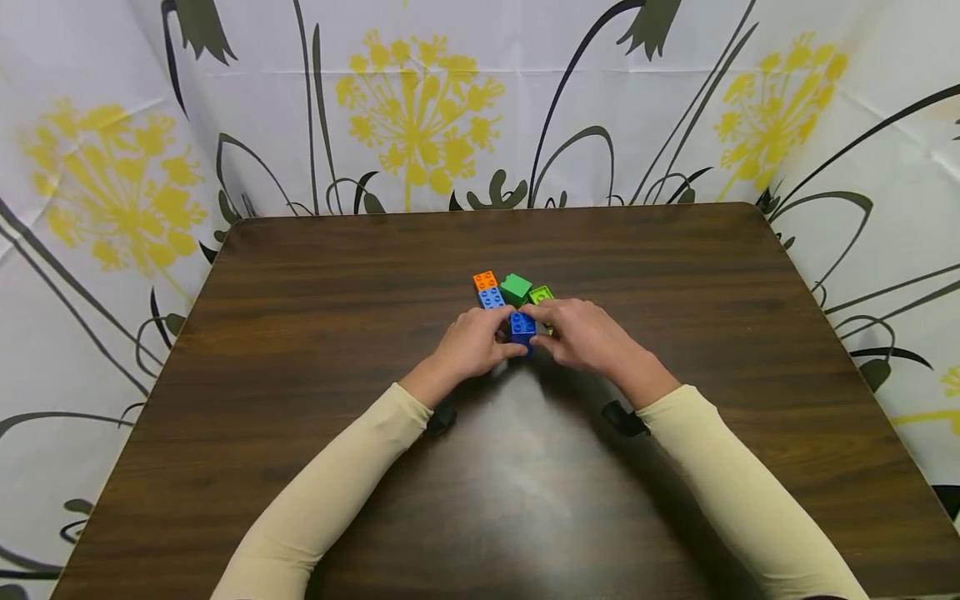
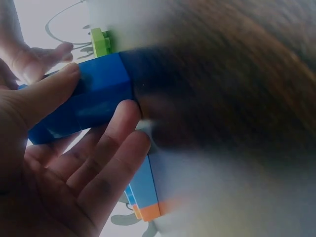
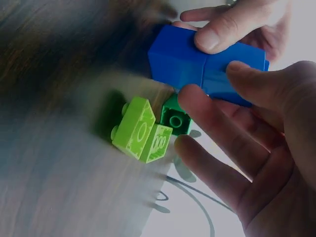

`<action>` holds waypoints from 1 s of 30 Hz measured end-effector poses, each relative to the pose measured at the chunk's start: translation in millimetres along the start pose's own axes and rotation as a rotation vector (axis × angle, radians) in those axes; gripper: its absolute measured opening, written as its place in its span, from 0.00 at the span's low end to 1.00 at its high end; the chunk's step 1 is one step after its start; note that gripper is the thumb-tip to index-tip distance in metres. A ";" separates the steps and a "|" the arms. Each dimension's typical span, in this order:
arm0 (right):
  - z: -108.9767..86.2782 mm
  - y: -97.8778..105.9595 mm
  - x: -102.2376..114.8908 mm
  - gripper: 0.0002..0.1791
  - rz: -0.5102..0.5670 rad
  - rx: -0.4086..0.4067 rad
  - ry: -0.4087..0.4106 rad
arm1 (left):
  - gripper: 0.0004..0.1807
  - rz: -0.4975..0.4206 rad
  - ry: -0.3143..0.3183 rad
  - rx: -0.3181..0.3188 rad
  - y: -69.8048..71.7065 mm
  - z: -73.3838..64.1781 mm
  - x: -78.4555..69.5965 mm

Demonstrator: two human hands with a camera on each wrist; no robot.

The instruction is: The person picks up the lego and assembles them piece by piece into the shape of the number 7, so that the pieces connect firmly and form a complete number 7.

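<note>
Blue stack [image 1: 522,327]: two plain blocks, one on top of the other with a seam between; it stands near the middle of the dark wood tabletop [image 1: 337,275], between the two hands.
Long axis: close to upright, studs up; whether the base touches the wood or sits just above it, I cannot tell.
Nearer hand: neither; both are in contact, left hand [image 1: 474,342] on one side, right hand [image 1: 581,332] on the other, so the blocks lie straight inward from each palm.
Left grasp: thumb on the near face, fingers bent round the far side, pinching the stack.
Right grasp: likewise a pinch, thumb on the near side and fingers behind; its lower fingers reach past towards the tabletop.
Beyond the left fingertips: light blue block [image 1: 491,298], with orange block [image 1: 486,281] just past it.
Beyond the stack: green block [image 1: 515,289], on its side, a hollow underside with a round tube showing in the right wrist view.
By the right fingers: lime piece [image 3: 132,129], just beside the green one, hollow faces showing.
Lettering: none readable; pale ridges inside the lime hollow look moulded rather than written.
Brand: no label legible; the studs are too small to read.
</note>
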State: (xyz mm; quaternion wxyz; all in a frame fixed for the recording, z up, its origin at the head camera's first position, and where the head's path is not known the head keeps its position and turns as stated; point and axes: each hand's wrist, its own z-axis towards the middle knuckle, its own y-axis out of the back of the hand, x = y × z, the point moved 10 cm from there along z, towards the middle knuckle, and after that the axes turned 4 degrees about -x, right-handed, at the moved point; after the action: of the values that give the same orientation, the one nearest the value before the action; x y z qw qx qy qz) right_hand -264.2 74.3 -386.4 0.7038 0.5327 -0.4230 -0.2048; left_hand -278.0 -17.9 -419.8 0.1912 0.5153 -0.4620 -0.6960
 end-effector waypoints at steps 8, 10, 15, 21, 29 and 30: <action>9.9 13.3 -17.3 0.24 0.092 0.147 -0.096 | 0.24 0.013 0.019 0.012 -1.6 2.6 1.3; 16.3 18.9 -25.7 0.22 0.088 0.112 -0.121 | 0.24 0.019 0.018 0.013 -2.7 3.5 1.3; 36.5 17.3 -38.6 0.23 -0.014 0.030 -0.119 | 0.25 0.016 0.031 0.017 -1.9 4.5 2.3; 53.5 -12.5 -41.6 0.31 -0.030 0.086 -0.087 | 0.25 0.012 0.043 0.025 -1.4 2.5 5.5; 58.4 -34.7 -43.9 0.31 -0.139 0.057 -0.020 | 0.30 0.008 0.047 0.023 -2.8 1.1 5.8; 58.8 -33.9 -43.8 0.30 -0.147 0.038 -0.020 | 0.30 0.005 0.047 0.020 -2.5 1.3 5.4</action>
State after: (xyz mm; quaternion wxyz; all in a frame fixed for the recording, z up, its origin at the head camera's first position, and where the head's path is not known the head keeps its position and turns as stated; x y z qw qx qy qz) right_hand -331.0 61.0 -429.9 0.6724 0.5735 -0.3936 -0.2531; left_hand -280.8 -20.0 -424.7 0.1984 0.5323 -0.4657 -0.6785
